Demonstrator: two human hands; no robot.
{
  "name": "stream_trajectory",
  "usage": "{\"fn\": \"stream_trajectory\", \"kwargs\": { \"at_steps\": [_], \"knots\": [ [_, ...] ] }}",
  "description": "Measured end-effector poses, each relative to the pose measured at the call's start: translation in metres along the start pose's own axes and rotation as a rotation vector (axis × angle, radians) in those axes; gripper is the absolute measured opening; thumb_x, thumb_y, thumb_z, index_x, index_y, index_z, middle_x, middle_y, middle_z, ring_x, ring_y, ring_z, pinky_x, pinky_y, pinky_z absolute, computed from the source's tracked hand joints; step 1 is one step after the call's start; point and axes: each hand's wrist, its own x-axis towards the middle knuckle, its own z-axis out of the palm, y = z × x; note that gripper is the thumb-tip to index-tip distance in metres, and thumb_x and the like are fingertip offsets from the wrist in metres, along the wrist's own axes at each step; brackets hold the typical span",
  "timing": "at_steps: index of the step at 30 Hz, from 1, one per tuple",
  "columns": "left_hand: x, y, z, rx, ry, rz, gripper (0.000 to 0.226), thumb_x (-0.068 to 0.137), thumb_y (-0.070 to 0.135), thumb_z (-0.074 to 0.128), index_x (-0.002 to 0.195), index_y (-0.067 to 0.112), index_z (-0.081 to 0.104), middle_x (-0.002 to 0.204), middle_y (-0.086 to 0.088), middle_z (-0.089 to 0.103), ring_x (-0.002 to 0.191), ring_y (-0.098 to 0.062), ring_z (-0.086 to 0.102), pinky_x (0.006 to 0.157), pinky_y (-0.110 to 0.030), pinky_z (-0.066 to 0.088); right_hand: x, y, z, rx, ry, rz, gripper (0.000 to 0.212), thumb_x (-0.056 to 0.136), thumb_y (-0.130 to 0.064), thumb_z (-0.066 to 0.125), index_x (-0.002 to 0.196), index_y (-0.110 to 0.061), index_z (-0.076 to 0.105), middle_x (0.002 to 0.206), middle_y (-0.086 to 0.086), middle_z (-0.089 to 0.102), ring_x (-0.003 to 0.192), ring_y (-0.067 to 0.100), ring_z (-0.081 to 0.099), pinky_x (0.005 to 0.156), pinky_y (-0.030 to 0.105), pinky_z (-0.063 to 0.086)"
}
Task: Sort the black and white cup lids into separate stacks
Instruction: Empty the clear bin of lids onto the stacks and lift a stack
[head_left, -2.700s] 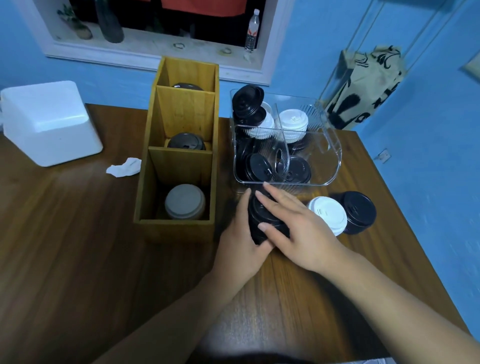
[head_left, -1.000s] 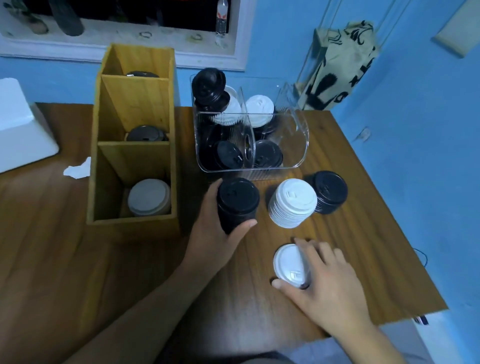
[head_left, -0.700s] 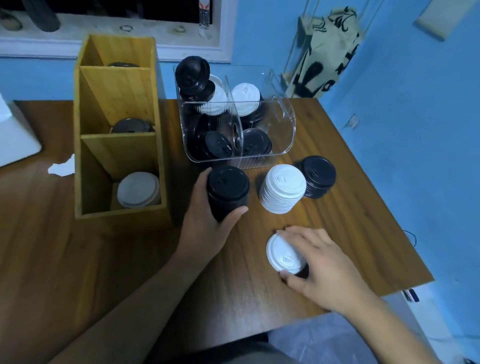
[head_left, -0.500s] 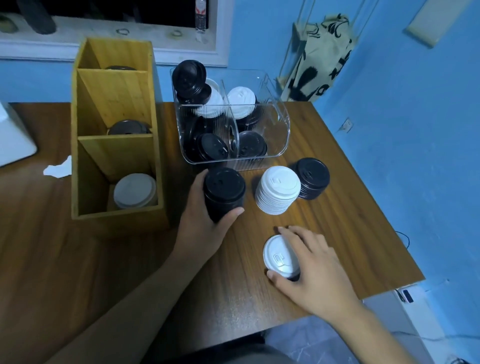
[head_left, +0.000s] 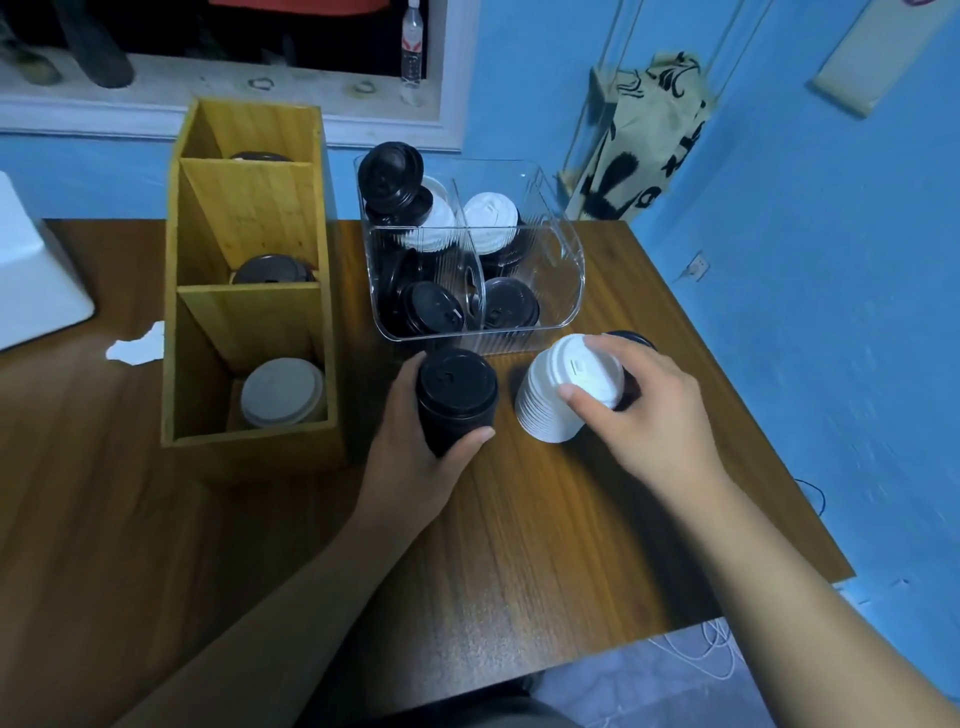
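A stack of black lids (head_left: 456, 399) stands on the wooden table (head_left: 545, 545), and my left hand (head_left: 415, 447) grips its side. Just right of it is a stack of white lids (head_left: 550, 410). My right hand (head_left: 644, 410) holds a white lid (head_left: 589, 369) by its rim on top of that stack. A second black stack (head_left: 631, 340) behind my right hand is mostly hidden. The clear bin (head_left: 558, 280) behind holds mixed black and white lids.
A wooden three-compartment holder (head_left: 249, 317) stands at the left with a grey lid (head_left: 283, 392) in front and dark lids behind. A white box (head_left: 31, 280) and crumpled paper (head_left: 136, 347) lie far left. The table edge runs close on the right.
My right hand picked the single white lid up from the table's front and carried it onto the white stack. My left hand stayed on the black stack.
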Motion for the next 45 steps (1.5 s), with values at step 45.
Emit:
{"fn": "stream_trajectory", "kwargs": {
  "at_steps": [45],
  "knots": [
    [0.000,-0.001,-0.003,-0.008,-0.038,-0.019,0.100,0.076,0.054,0.082,0.143,0.068,0.009,0.148,0.041,0.031,0.141,0.015,0.031,0.106,0.002,0.023,0.273,-0.048,0.088,-0.127,-0.234,0.063,0.039,0.082,-0.020,0.074,0.120,-0.022,0.065,0.106,0.007,0.066,0.100,0.028,0.062,0.080,0.028,0.045]
  ]
}}
